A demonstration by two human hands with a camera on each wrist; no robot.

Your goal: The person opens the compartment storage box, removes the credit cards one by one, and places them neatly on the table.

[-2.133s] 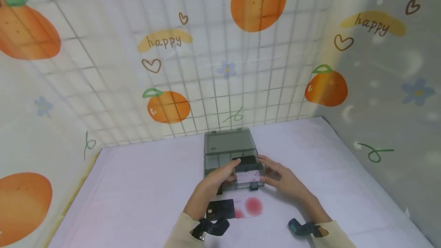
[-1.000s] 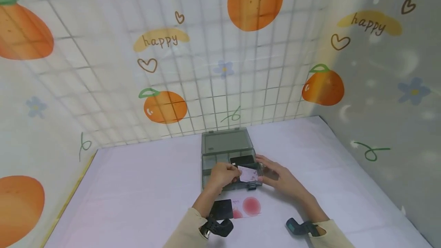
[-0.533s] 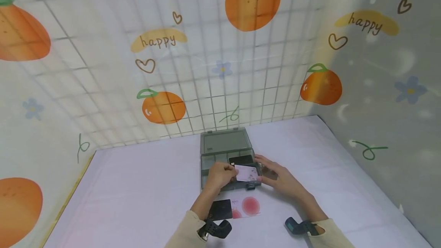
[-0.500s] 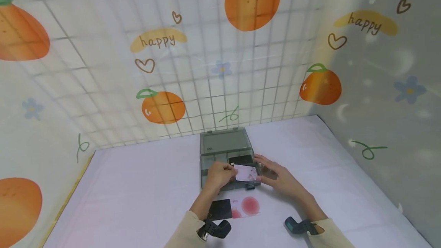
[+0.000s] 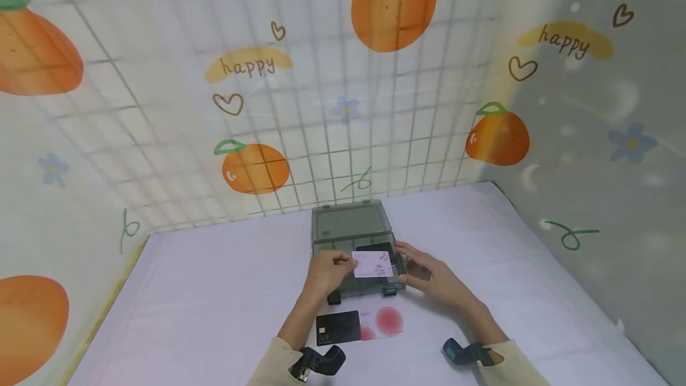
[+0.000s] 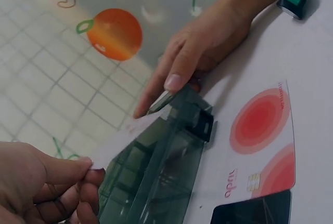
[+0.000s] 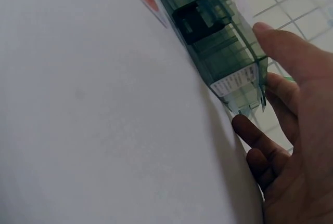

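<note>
My left hand pinches a pale pink card with a flower print by its left edge, between thumb and fingers. The card is above a translucent grey-green compartment box, whose lid is folded back. In the left wrist view the same card slants up from the box's compartments. My right hand holds the box's right end, the thumb near the front corner and the index finger further back. A dark card lies in a rear compartment, partly hidden by the pink card.
In front of the box, a black card marked VIP lies against a white card with red circles on the pale tabletop. A printed curtain with oranges stands behind and at both sides.
My left hand first reached into the box's front right compartment, then pinched the pink card and lifted it out, drawing it up and left. The right hand stays at the box's end.
</note>
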